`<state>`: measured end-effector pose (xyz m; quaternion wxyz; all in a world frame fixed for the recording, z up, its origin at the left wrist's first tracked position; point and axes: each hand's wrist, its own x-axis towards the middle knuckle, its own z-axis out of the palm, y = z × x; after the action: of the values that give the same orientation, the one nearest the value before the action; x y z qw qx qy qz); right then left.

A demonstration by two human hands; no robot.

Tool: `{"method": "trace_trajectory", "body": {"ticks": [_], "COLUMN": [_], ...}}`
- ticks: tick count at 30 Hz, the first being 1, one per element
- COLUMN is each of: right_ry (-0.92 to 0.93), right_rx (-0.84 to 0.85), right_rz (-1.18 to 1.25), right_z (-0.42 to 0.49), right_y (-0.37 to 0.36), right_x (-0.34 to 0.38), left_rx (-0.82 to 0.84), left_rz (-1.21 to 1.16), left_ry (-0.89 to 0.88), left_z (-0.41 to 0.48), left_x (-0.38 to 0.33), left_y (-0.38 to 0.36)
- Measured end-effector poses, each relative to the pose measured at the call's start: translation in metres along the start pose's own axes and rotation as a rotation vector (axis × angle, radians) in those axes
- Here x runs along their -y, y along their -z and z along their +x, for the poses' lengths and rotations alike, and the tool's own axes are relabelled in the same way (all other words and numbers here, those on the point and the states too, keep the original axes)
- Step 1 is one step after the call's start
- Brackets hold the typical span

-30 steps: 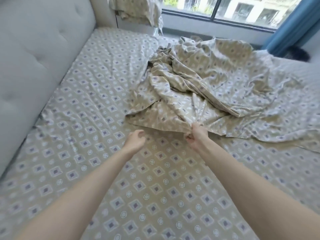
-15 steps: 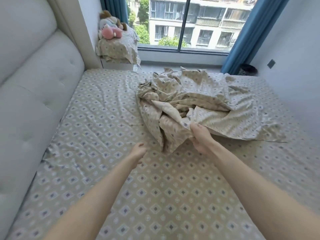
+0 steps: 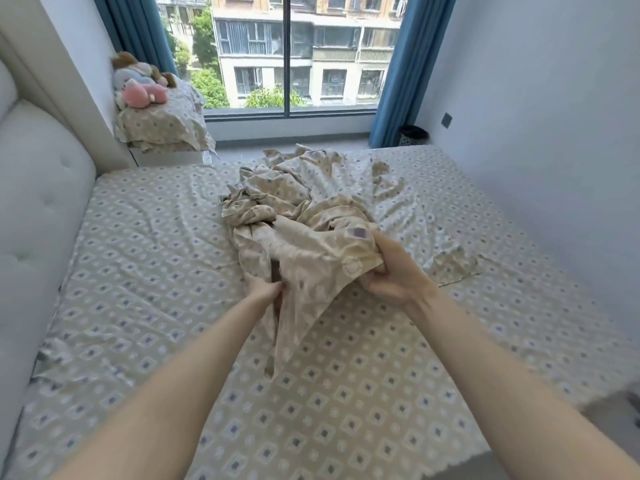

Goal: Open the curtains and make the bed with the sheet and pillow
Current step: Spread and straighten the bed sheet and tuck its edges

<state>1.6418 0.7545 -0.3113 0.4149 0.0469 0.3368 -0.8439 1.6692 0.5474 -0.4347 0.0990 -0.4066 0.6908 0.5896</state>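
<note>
- My right hand (image 3: pixel 394 271) is raised above the bed (image 3: pixel 346 393) and grips a thick bunch of the loose patterned sheet (image 3: pixel 311 244). The thumb lies over the top of the bunch, and the fingers (image 3: pixel 372 282) are curled in beneath it.
- My left hand (image 3: pixel 265 289) is lower and to the left, and it meets the edge of a fold of the sheet that hangs from the right-hand bunch. The fold covers the fingertips, so I cannot tell whether this hand is closed on the fabric or only touching it.
- The hanging fold tapers to a point that reaches down to the mattress surface between my forearms.
- The rest of the sheet lies crumpled near the middle of the bed and spreads flatter toward the right side and the far edge.
- The bed carries a fitted cover in the same diamond pattern. The padded headboard (image 3: pixel 34 220) runs along the left.
- The pillow (image 3: pixel 162 126), in a matching case, rests on a low stand beyond the far left corner of the bed. The plush toys (image 3: pixel 142 84) lie on top of it.
- The blue curtains (image 3: pixel 401 64) are drawn back to both sides of the window (image 3: pixel 287 53), and the glass is uncovered.
- A dark bin (image 3: pixel 412 135) stands on the floor by the right-hand curtain.
</note>
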Motion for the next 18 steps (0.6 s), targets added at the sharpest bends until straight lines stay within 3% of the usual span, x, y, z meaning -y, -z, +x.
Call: {"method": "trace_trajectory", "body": {"ticks": [8, 10, 12, 14, 16, 18], "right_ry": [-0.112, -0.132, -0.091, 0.039, 0.110, 0.112], "right_rx": [-0.047, 0.022, 0.026, -0.061, -0.097, -0.107], "right_rz": [0.077, 0.125, 0.223, 0.242, 0.218, 0.231], "right_z": [0.013, 0.013, 0.009, 0.006, 0.009, 0.010], "right_y": [0.056, 0.052, 0.039, 0.033, 0.033, 0.030], "right_x": [-0.025, -0.024, -0.023, -0.023, -0.024, -0.024], "left_rx": [-0.110, -0.143, 0.001, 0.333, 0.559, 0.577], "left_rz": [0.174, 0.310, 0.467, 0.612, 0.801, 0.971], "left_ry": [-0.069, -0.132, -0.231, -0.234, -0.229, -0.265], "left_z": [0.022, 0.022, 0.023, 0.021, 0.014, 0.009], "left_x": [0.011, 0.014, 0.023, 0.034, 0.039, 0.044], "left_y": [0.008, 0.009, 0.008, 0.002, -0.007, -0.017]}}
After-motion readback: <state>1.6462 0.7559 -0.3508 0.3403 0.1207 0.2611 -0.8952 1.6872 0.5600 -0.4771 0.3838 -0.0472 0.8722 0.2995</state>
